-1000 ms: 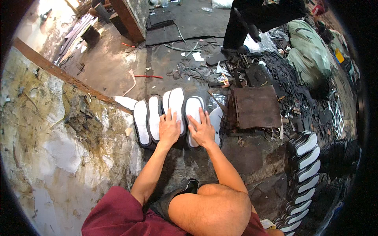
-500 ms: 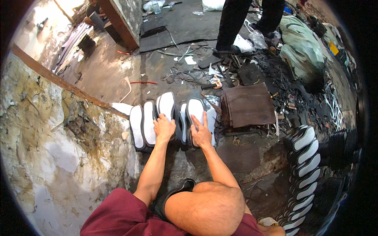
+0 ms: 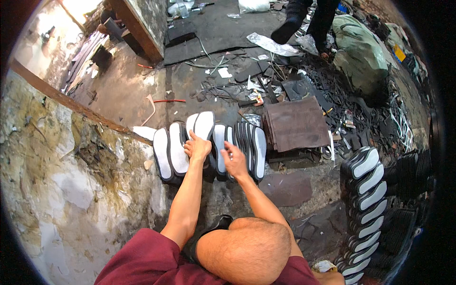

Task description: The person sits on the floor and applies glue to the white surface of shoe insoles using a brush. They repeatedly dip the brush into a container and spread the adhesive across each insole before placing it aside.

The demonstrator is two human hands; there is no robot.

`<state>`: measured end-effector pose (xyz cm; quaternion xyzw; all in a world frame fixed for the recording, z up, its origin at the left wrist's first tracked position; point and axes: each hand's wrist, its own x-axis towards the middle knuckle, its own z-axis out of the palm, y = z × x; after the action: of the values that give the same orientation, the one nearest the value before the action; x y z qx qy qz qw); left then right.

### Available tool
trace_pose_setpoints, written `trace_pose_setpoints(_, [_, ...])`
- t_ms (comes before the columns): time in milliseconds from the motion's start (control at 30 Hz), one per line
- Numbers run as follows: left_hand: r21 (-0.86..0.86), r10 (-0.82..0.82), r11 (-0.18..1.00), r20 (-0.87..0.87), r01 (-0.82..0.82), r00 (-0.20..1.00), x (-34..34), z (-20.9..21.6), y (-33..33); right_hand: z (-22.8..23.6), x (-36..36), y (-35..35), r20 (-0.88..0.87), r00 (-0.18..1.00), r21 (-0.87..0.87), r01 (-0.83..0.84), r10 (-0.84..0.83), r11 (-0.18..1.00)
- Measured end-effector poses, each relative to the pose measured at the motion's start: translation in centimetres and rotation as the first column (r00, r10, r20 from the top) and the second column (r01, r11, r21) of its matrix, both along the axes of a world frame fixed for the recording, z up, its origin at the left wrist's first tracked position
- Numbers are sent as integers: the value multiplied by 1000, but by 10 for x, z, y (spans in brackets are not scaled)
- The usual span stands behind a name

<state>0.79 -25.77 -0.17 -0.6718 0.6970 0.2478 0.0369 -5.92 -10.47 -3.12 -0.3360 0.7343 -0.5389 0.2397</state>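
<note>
Soles (image 3: 260, 153) at row's R end now fanned vs prev. frame. L hand (image 3: 197, 147) curled over mid-row soles (image 3: 205, 124), prob. steadying; can't tell if pinching. R hand (image 3: 235, 161) half-open nr fan, whose soles overlap, prob. propping each other, beside brown sheets (image 3: 298, 123).

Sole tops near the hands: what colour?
White on the soles. Shows best in the head view.

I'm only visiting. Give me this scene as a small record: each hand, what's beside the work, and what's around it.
Left hand: over the middle white-topped soles, fingers bent
Right hand: over soles further right, fingers parted
Beside the work: brown sheets
Far right: curving row of similar soles
Left side: stained wall
Beyond: green sack, another person's legs
</note>
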Motion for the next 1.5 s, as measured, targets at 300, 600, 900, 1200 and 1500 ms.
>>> trace_pose_setpoints(300, [21, 18, 1000, -258, -13, 966, 28, -2, -34, -29, 20, -79, 263, 911, 11, -334, 319, 943])
trace_pose_setpoints(600, [-351, -445, 827, 70, 439, 893, 135, -13, -8, -23, 13, -102, 508, 853, 378, -341, 115, 861])
trace_pose_setpoints(900, [-377, -451, 821, 31, 428, 892, 141, -30, -5, -17, 20, -98, 693, 720, 379, -406, 36, 831])
trace_pose_setpoints(1200, [-390, -432, 822, 49, 415, 901, 151, -29, -12, 22, 10, -96, 836, 537, 141, -406, 110, 903])
trace_pose_setpoints(1500, [-504, -512, 797, -272, 333, 815, 84, 21, -6, 127, -113, 86, 827, 512, 13, -432, 233, 902])
